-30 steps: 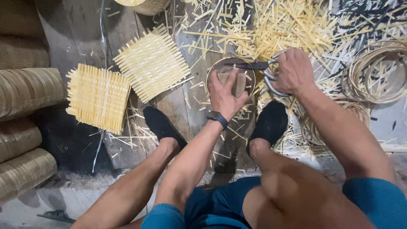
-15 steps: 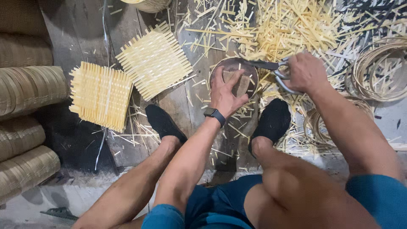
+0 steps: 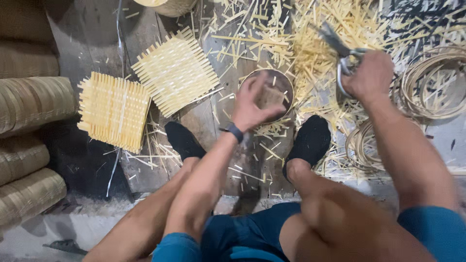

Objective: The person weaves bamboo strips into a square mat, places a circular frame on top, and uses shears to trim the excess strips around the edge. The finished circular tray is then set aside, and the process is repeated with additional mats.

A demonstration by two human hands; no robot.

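Note:
My left hand (image 3: 252,104) is blurred over a small round dark tray (image 3: 286,85) on the wooden floor, fingers curled around a small brownish piece; what it is I cannot tell. My right hand (image 3: 371,75) grips the metal handles of large scissors (image 3: 340,48), lifted to the right of the tray, blades pointing up-left over a heap of pale bamboo offcuts (image 3: 335,29). A dark band sits on my left wrist (image 3: 234,132). Both feet in black socks (image 3: 310,140) rest on either side below the tray.
Two square woven bamboo mats (image 3: 175,70) (image 3: 114,110) lie at the left. Stacked woven rolls (image 3: 29,104) line the far left edge. Coiled cane rings (image 3: 432,82) lie at the right. A basket's rim (image 3: 165,6) shows at the top. Splinters litter the planks.
My right hand lifted the scissors away from the tray, up and to the right. My left hand shifted over the tray and closed around a small piece.

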